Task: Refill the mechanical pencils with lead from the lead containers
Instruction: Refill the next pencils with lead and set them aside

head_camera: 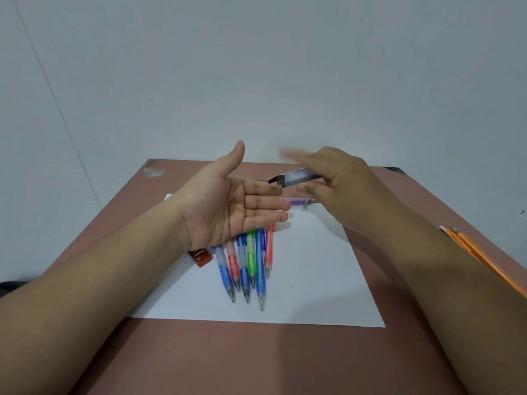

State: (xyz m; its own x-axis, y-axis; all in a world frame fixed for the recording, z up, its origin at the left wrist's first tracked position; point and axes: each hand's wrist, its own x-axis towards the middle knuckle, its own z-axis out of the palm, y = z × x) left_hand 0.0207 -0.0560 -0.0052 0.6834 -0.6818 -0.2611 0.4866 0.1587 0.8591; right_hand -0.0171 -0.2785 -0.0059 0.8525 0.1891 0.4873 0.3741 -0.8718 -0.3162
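The right hand [336,183] is gripping a grey lead container [296,176], tilting its open black end over the flat, upturned left hand [228,206]; judging by this, leads are being tipped out into the palm. Next, one lead will need pinching and feeding into a pencil. Six mechanical pencils [248,263] are lying fanned on the white paper [313,280], beneath and nearer than the left hand. One purple container [296,201] is lying farther off, one red eraser [201,255] is sitting left, and two orange pencils [479,255] are resting at the right.
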